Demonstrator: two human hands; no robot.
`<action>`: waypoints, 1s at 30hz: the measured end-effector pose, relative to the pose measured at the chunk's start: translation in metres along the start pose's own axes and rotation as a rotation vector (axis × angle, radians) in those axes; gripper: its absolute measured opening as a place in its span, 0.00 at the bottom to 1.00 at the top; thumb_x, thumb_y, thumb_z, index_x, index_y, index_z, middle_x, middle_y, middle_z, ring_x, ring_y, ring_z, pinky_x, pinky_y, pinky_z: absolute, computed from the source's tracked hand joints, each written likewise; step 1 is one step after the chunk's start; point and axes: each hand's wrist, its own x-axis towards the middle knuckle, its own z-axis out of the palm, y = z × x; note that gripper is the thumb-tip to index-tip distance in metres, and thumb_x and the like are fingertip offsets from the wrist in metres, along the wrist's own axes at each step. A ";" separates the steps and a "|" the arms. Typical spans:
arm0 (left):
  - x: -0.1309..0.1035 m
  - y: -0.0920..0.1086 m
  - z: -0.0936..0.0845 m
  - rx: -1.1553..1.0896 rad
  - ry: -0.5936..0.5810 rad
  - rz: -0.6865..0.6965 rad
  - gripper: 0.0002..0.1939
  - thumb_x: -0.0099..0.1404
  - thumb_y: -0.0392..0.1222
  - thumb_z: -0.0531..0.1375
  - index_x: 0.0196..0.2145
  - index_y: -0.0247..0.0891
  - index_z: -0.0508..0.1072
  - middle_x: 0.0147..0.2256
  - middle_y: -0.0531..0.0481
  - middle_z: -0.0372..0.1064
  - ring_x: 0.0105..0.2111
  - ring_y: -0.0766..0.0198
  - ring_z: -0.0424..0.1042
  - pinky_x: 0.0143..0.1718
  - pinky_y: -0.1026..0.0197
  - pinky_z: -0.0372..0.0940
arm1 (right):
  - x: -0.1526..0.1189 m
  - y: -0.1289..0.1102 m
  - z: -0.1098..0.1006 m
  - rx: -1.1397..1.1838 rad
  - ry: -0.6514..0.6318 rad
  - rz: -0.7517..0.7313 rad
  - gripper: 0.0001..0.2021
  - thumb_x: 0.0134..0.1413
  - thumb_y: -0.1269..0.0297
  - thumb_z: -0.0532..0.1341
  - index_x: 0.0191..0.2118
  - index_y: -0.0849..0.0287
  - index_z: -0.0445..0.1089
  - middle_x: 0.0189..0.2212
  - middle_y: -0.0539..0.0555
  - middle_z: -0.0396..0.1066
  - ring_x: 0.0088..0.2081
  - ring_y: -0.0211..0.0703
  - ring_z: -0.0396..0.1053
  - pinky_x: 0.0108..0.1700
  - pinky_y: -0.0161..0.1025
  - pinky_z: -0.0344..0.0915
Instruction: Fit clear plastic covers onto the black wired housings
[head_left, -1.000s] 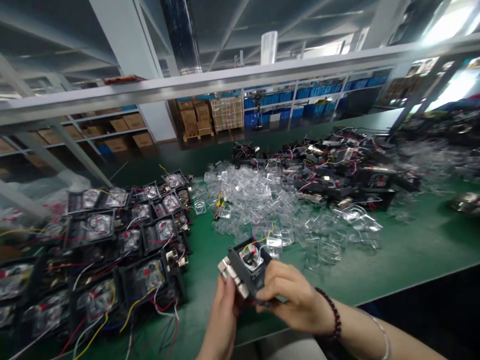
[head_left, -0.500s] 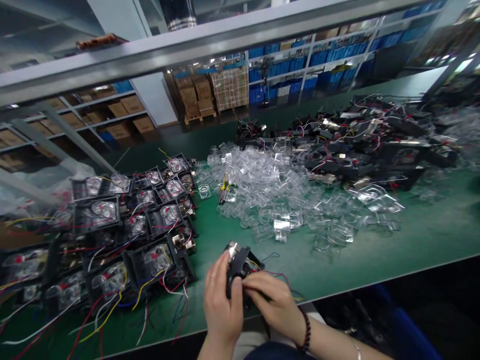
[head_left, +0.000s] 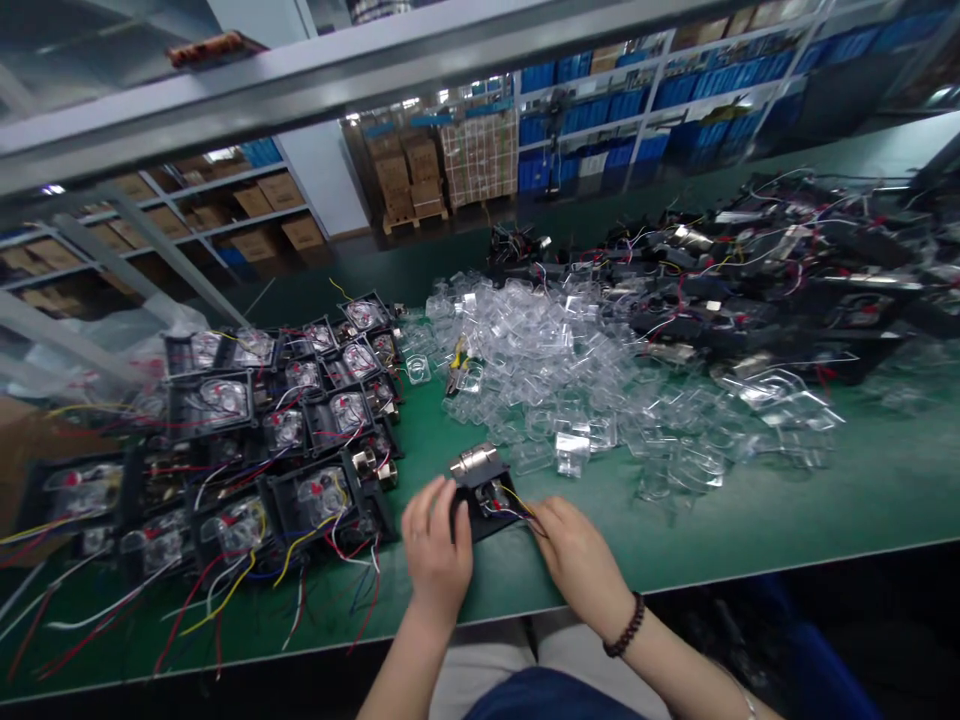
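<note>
On near side of the big heap of clear moulded-plastic pcs [head_left: 540, 345], a black boxy plastic housing [head_left: 486, 527] is at the green flat benchtop [head_left: 517, 585]; resting on it or held just above, can't tell. Shiny silver metal cylinder [head_left: 476, 461] lies along housing's far side, i.e. btwn it & heap. L hand [head_left: 436, 550], also near side of heap: half closed, fingers curled at housing's L end, thumb apart from them, housing edge btwn, so grip = on housing. R hand [head_left: 581, 560], near side of heap, R of housing: fingers almost together at thin yellow/white/red wires [head_left: 517, 502] coming out of housing; looks like a light pinch on wires, exact fingertip contact too small to see. Dark beaded bracelet [head_left: 626, 626] on R wrist. L of heap: rows of black rectangular plastic units [head_left: 319, 490] w/ clear inserts, loose coloured wires trailing. At heap's L edge: yellow-handled hand tool [head_left: 457, 368]. R of heap: tangled pile of dark wired assemblies [head_left: 750, 270]. Well beyond heap: white-framed shelving w/ blue bins [head_left: 622, 105], plus stacked brown cardboard cartons [head_left: 480, 160].
</note>
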 end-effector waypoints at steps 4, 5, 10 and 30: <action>-0.025 0.026 -0.005 -0.173 -0.298 0.214 0.18 0.62 0.30 0.50 0.51 0.32 0.62 0.30 0.46 0.69 0.28 0.63 0.68 0.30 0.63 0.66 | -0.013 -0.007 -0.023 0.060 -0.223 -0.016 0.12 0.60 0.68 0.49 0.31 0.59 0.68 0.25 0.54 0.72 0.26 0.43 0.71 0.27 0.36 0.61; -0.028 0.030 -0.004 -0.192 -0.397 0.220 0.19 0.63 0.30 0.49 0.52 0.32 0.61 0.29 0.46 0.69 0.27 0.62 0.68 0.28 0.62 0.66 | -0.016 -0.009 -0.030 0.102 -0.269 -0.028 0.12 0.60 0.67 0.49 0.31 0.59 0.68 0.25 0.54 0.72 0.25 0.43 0.71 0.26 0.35 0.61; -0.022 0.035 0.008 -0.235 -0.577 0.135 0.10 0.62 0.30 0.47 0.37 0.36 0.67 0.25 0.48 0.69 0.25 0.61 0.68 0.24 0.62 0.65 | -0.007 -0.006 -0.063 0.590 -0.366 -0.112 0.21 0.62 0.57 0.45 0.25 0.59 0.67 0.22 0.52 0.70 0.24 0.38 0.67 0.26 0.33 0.61; -0.031 0.019 -0.044 -0.489 -0.434 0.073 0.09 0.65 0.33 0.49 0.35 0.36 0.68 0.24 0.49 0.69 0.25 0.66 0.68 0.27 0.66 0.65 | 0.003 -0.018 -0.015 0.471 -0.156 -0.442 0.22 0.55 0.76 0.50 0.56 0.59 0.58 0.48 0.59 0.69 0.51 0.48 0.62 0.51 0.50 0.61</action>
